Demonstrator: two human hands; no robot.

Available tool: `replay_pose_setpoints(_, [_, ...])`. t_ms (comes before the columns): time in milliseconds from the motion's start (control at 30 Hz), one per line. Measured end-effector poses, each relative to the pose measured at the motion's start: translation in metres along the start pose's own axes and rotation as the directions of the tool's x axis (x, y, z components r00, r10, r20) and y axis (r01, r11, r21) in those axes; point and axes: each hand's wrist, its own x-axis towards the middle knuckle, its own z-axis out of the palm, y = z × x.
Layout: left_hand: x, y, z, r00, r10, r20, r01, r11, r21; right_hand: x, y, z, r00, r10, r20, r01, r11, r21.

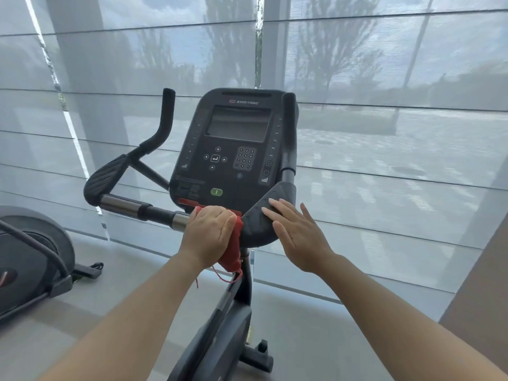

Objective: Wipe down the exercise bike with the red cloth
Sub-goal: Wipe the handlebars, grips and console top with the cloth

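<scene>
A black exercise bike [236, 149] stands in front of me, its console facing me and its frame running down between my arms. My left hand [207, 233] presses the red cloth [232, 257] onto the handlebar just below the console; the cloth bunches under the palm and hangs down with loose threads. My right hand [298, 235] lies flat, fingers spread, on the right elbow pad [257, 224] and holds nothing. The left elbow pad [105, 174] and the chrome bar [121, 204] lie to the left of the cloth.
Another exercise machine [33, 257] stands at the left edge on the grey floor. Sheer blinds [384, 133] cover the big windows right behind the bike. A brown wall edge [478, 292] comes in at the lower right.
</scene>
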Motion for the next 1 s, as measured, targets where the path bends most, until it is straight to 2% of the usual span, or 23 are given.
replay_pose_setpoints(133, [0.009,-0.001,-0.003,0.999,-0.009,0.041,0.006,0.998,0.059,0.017,0.003,-0.003,1.000,0.013,0.012,-0.012,1.000,-0.019])
replay_pose_setpoints(233, [0.019,-0.005,-0.003,0.998,-0.020,0.055,0.020,1.000,0.001,0.037,0.007,-0.003,0.999,0.034,0.007,-0.033,0.999,-0.033])
replay_pose_setpoints(400, [0.023,-0.006,0.001,0.999,-0.026,0.024,0.027,0.999,-0.042,0.047,0.008,0.003,0.996,0.072,-0.061,-0.065,0.992,0.109])
replay_pose_setpoints(567, [0.025,-0.003,0.000,0.995,-0.081,0.058,0.086,0.992,-0.089,0.046,0.011,0.003,0.995,0.046,-0.084,-0.038,0.994,0.104])
replay_pose_setpoints(700, [0.027,0.005,-0.002,0.986,-0.162,0.025,0.164,0.976,-0.142,0.048,0.017,0.000,0.997,0.016,-0.071,-0.006,0.989,0.149])
replay_pose_setpoints(800, [0.032,0.019,-0.011,0.979,-0.195,-0.056,0.184,0.969,-0.165,0.053,0.028,-0.007,0.999,0.003,-0.047,0.008,0.973,0.229])
replay_pose_setpoints(900, [0.039,0.041,-0.018,0.977,-0.171,-0.130,0.156,0.981,-0.114,0.063,0.041,-0.016,1.000,0.005,-0.018,0.001,0.948,0.318])
replay_pose_setpoints(1000, [0.040,0.065,-0.017,0.981,-0.146,-0.131,0.145,0.989,-0.018,0.073,0.060,-0.026,1.000,0.002,-0.014,0.004,0.929,0.371])
